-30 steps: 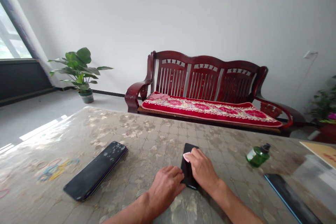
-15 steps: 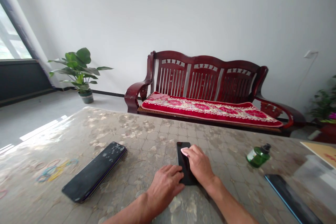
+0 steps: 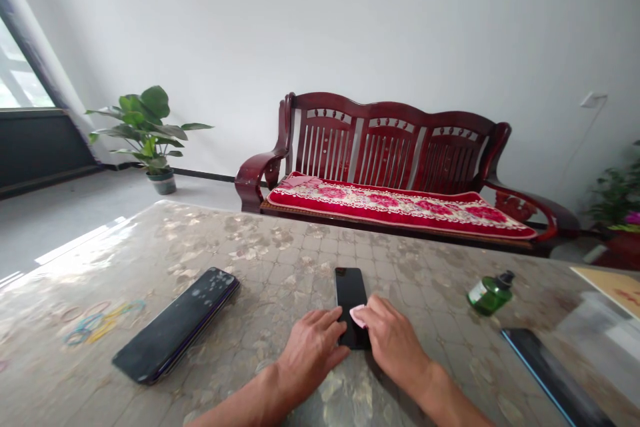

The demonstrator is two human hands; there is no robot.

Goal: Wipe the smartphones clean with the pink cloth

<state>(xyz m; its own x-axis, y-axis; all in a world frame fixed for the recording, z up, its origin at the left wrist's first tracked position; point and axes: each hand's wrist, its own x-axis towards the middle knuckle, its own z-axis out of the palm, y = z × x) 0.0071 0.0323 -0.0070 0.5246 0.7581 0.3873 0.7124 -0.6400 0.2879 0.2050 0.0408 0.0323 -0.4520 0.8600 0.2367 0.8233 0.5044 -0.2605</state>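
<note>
A black phone (image 3: 351, 288) lies flat on the patterned tablecloth in front of me, its far end uncovered. My left hand (image 3: 311, 347) rests at the phone's left edge, fingers extended, its fingertips touching the near half. In my right hand (image 3: 395, 333) a small pale pink cloth (image 3: 359, 315) is pinched between the fingers and pressed on the phone's lower right part. To the left lies a stack of phones (image 3: 177, 327), the top one with whitish spots on its dark face.
Coloured rubber bands (image 3: 100, 325) lie at the left. On the right are a green bottle (image 3: 490, 294), a blue-edged phone (image 3: 555, 373) and a clear plastic container (image 3: 600, 333). Beyond the table (image 3: 280, 247) stands a red wooden bench (image 3: 385, 160).
My right hand has moved down the phone toward me with the pink cloth, baring the phone's upper part. My left hand stays at its left edge. The view has shifted slightly.
</note>
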